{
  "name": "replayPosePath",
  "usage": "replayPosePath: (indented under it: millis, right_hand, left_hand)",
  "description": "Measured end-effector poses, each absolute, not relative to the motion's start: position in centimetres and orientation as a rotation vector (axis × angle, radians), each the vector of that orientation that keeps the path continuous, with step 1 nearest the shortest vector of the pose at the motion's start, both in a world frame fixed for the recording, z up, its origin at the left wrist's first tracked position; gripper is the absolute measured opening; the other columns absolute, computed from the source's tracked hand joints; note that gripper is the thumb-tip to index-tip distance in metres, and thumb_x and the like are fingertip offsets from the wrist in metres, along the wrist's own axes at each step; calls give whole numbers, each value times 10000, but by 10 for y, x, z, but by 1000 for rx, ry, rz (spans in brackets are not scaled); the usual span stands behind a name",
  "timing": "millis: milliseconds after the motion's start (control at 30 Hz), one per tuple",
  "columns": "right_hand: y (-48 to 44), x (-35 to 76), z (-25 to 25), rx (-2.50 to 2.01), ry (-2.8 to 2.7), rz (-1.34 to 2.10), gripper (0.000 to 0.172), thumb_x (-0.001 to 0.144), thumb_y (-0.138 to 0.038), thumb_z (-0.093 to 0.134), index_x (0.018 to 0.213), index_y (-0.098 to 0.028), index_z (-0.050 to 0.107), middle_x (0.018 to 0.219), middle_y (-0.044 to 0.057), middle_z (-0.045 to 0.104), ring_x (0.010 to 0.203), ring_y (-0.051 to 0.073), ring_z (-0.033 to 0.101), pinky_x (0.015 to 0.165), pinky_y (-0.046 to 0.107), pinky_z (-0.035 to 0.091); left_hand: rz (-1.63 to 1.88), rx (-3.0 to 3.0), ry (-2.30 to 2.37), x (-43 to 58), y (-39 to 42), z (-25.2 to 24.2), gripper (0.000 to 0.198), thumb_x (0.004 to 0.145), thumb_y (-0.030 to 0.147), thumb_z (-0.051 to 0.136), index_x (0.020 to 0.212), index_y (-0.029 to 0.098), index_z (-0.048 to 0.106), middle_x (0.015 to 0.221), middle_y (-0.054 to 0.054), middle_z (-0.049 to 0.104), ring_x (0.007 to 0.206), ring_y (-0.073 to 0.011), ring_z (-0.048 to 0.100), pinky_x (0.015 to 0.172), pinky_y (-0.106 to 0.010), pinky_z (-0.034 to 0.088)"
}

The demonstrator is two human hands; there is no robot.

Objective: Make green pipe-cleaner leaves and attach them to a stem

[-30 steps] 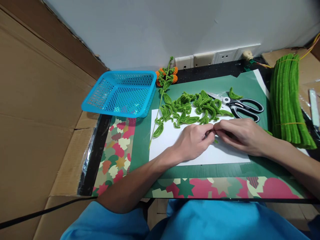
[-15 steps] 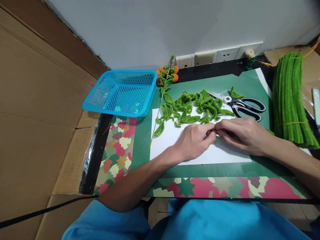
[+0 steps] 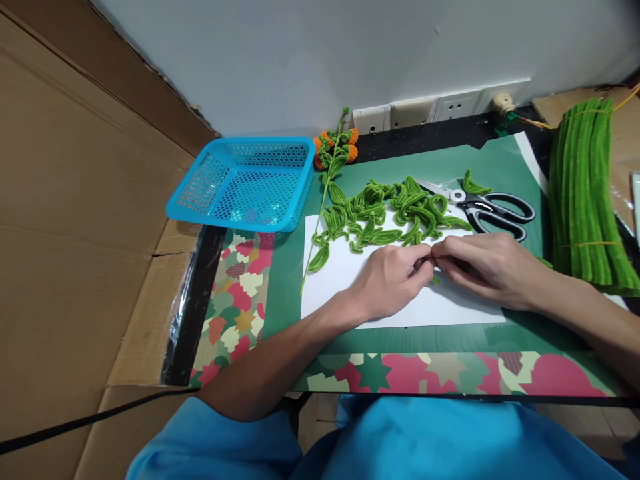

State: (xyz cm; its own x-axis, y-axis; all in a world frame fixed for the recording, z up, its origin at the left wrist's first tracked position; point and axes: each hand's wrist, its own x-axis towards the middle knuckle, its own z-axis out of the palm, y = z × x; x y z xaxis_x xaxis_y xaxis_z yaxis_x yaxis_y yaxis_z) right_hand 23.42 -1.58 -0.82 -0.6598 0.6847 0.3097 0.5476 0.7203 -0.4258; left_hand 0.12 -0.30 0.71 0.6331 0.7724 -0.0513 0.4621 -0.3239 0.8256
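My left hand (image 3: 393, 280) and my right hand (image 3: 493, 270) meet over the white paper (image 3: 330, 300), thumbs and forefingers pinched tip to tip. Between them is a green pipe cleaner (image 3: 436, 280), mostly hidden by the fingers; only a small green bit shows below the fingertips. Just beyond the hands lies a pile of bent green pipe cleaner leaves (image 3: 373, 207). Black-handled scissors (image 3: 483, 207) rest open behind my right hand, with a single green leaf (image 3: 474, 184) beside them.
A blue plastic basket (image 3: 293, 217) stands at the back left. Near it lies a green stem with orange flowers (image 3: 327, 180). A banded bundle of green pipe cleaners (image 3: 583, 200) is at the right. Wall sockets (image 3: 455, 105) line the back, and a cardboard wall (image 3: 75, 200) closes off the left.
Both hands keep the same pinched pose with hardly any movement. The whole view has shifted very slightly.
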Motion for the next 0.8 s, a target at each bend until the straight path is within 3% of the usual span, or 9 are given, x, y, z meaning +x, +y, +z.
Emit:
replayPosePath:
  millis: [800]
  right_hand:
    - [-18,239,-15,-1003,-2474,482,176,1118,-296,448,1111,-236,613,838,49,678,673,208,609,616,336,381]
  left_hand:
    - [460,1994,973,2,-3,4,231,1003,219,530,790,187,615,695,36,614,626,-119,496,630,-283,332]
